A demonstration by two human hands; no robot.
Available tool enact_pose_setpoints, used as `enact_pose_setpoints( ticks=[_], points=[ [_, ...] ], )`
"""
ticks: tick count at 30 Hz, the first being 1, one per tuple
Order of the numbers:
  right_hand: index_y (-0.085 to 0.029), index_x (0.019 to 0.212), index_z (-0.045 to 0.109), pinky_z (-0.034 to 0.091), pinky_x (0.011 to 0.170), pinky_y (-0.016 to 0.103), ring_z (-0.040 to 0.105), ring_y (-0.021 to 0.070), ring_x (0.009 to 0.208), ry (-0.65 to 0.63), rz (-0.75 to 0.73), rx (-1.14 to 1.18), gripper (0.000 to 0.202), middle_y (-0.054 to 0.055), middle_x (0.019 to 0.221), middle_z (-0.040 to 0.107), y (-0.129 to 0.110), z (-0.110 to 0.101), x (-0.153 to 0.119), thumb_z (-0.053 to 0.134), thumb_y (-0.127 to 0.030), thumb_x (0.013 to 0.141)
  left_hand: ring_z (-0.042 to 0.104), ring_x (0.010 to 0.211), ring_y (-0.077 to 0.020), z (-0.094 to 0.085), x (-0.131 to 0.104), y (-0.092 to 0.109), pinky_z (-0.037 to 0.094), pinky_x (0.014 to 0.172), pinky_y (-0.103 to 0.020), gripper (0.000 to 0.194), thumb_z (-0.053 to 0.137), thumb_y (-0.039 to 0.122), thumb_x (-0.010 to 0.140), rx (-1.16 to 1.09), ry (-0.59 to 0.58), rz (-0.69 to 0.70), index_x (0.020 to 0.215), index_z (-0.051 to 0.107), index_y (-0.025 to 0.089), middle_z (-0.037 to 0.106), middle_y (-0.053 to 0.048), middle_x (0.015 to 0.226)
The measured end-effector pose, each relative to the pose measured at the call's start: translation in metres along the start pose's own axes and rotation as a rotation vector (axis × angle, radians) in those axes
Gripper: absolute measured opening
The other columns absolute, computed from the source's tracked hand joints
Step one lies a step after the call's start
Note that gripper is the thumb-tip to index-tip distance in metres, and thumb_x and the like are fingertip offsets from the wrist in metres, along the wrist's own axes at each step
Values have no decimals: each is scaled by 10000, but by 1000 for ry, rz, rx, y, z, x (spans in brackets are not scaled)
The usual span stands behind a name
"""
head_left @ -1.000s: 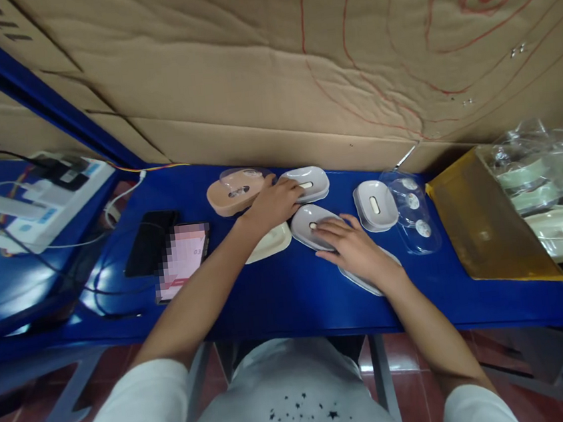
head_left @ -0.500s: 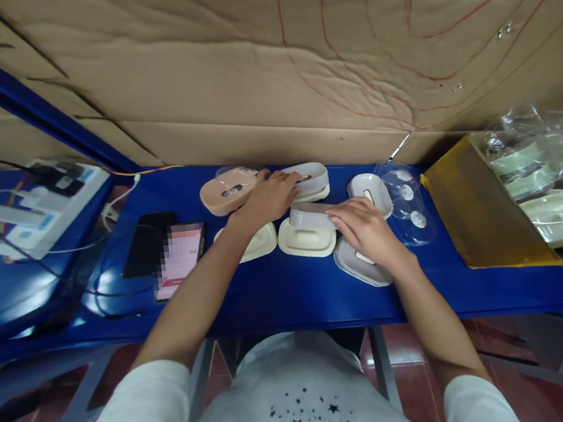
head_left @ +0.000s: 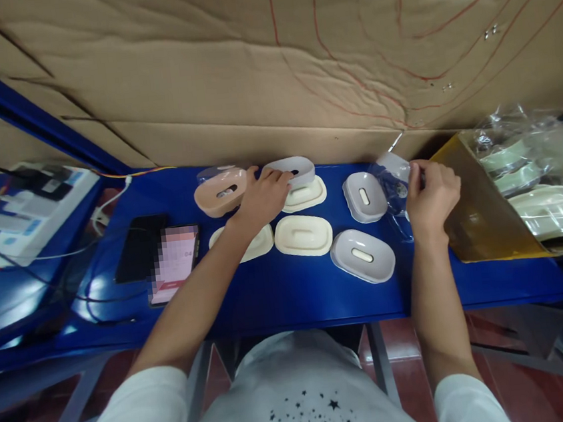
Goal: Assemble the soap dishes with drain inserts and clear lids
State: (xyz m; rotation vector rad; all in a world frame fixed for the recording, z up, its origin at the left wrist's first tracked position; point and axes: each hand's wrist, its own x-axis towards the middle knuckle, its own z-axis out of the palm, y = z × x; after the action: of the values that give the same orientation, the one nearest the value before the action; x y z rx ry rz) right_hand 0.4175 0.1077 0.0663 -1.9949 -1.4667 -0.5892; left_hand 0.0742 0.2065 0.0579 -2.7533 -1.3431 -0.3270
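My left hand (head_left: pixel 267 198) reaches to the back of the table, its fingers closed over the near-left rim of a grey soap dish (head_left: pixel 302 168) with a slot in its bottom. Under and in front of that dish lies a cream oval tray (head_left: pixel 310 196). Two more cream trays, one at centre (head_left: pixel 303 235) and one partly behind my left forearm (head_left: pixel 259 243), lie nearer. A peach soap dish (head_left: pixel 217 194) stands left of the hand. At the right, my right hand (head_left: pixel 432 198) pinches a clear plastic package (head_left: pixel 394 171), which is bent upward.
Two grey soap dishes with cream inserts, one behind (head_left: pixel 366 196) and one in front (head_left: pixel 363 256), sit right of centre. An open carton (head_left: pixel 488 216) holds bagged pale-green dishes. Phones (head_left: pixel 176 262), cables and a power strip (head_left: pixel 35 217) occupy the left side. Cardboard (head_left: pixel 197 79) walls the back.
My right hand has left the grey dish it held over the middle cream tray and moved right to the clear package. My left hand stays at the back grey dish, which now sits further back.
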Motion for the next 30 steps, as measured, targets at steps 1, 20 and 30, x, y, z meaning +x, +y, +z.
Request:
enact_pose_setpoints(
  ticks=[1,20,30],
  points=[
    [-171,1120,766,449,905,473,659,335,989,-31,8,-17,480,173,1027,761,-1,2,0,387,-464,1150,671,1227,-396,2,-1,1,370,1160,-619,367,427,191,1088,-5,3,-11,1323,697,110,778,-224,1231],
    [-126,1375,691,383,1081,544,693,386,1192,-604,-349,-78,390,217,1301,782,-60,12,-37,555,-376,1109,693,1235,-351,-11,-39,35,453,1086,-551,360,453,141,1088,-130,72,107,1378,664,172,757,-158,1327],
    [-143,1502,601,487,1055,446,750,326,1155,-584,-295,279,455,174,1341,786,-54,19,-31,441,-371,1143,621,1412,-323,-7,-112,55,420,1221,-572,333,523,263,1124,-227,-81,229,1435,638,229,673,-142,1505]
  ],
)
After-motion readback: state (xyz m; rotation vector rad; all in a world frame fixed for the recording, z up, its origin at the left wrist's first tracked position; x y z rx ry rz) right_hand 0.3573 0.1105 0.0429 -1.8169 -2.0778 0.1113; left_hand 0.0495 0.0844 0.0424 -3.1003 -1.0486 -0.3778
